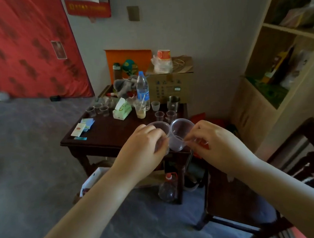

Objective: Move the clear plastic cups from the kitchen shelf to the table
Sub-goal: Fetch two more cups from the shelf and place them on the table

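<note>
My left hand (141, 151) grips one clear plastic cup (159, 128), and my right hand (217, 142) grips a second clear cup (181, 131). Their rims touch above the near right corner of the dark wooden table (105, 135). Several more clear cups stand on the table: a group at the far left (98, 109) and two on the right (164, 115). The wooden shelf (285, 57) rises at the right, its compartments holding bags and boxes.
On the table are a water bottle (143, 90), a tissue pack (122, 112), a cup with a straw (140, 108), a metal mug (173, 102) and a cardboard box (170, 84). A dark chair (289, 165) stands at the right. An empty bottle (167, 188) lies under the table.
</note>
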